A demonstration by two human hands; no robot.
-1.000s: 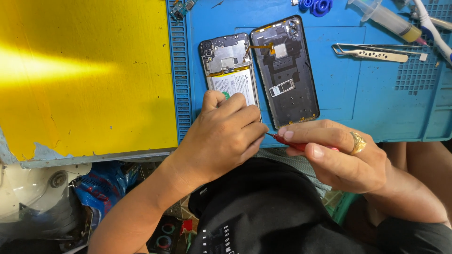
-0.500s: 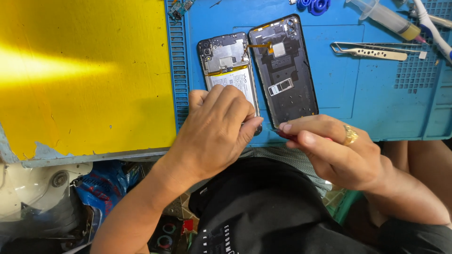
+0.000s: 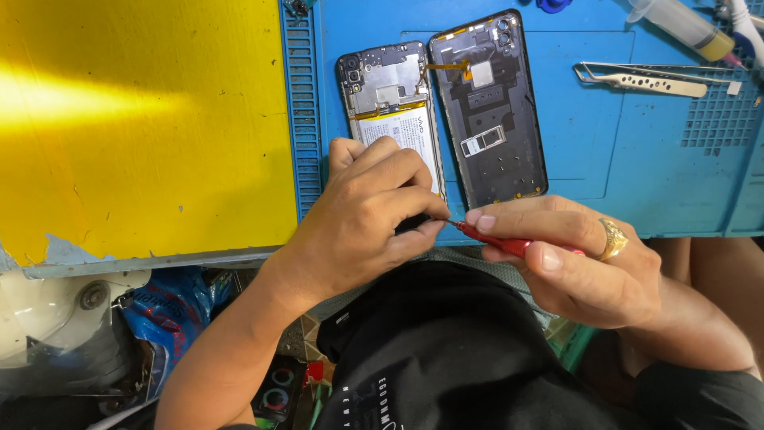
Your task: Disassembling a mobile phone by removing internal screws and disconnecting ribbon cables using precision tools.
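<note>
1. A red-handled screwdriver (image 3: 509, 241) is being gripped by the right hand (image 3: 573, 267) at the lower centre-right of the frame; the thumb and fingers are closed together around its handle, and a gold ring (image 3: 613, 239) is being worn on one finger.
2. The thin metal tip of the screwdriver is being pointed leftward, toward the fingertips of the left hand (image 3: 362, 223).
3. The left hand is being held curled at the centre of the frame, its fingers pinched together on a small dark part that is mostly hidden; what that part is cannot be told.
4. The lower end of an opened phone (image 3: 394, 111) is being covered by the left hand; the phone's battery and circuit board are being shown face up just above the knuckles.
5. A detached dark back cover (image 3: 493, 111) is being displayed just beside the phone, to its right, inner side up, and a thin orange flex strip is being seen between the two near their tops.
6. Both pieces are being carried by a blue work mat (image 3: 605, 159) on the counter, across the upper right of the frame.
7. Metal tweezers (image 3: 645, 78) are being shown at the upper right of the mat, with a syringe (image 3: 680, 24) above them.
8. A yellow sheet (image 3: 143, 119) is being shown filling the upper left of the frame.
</note>
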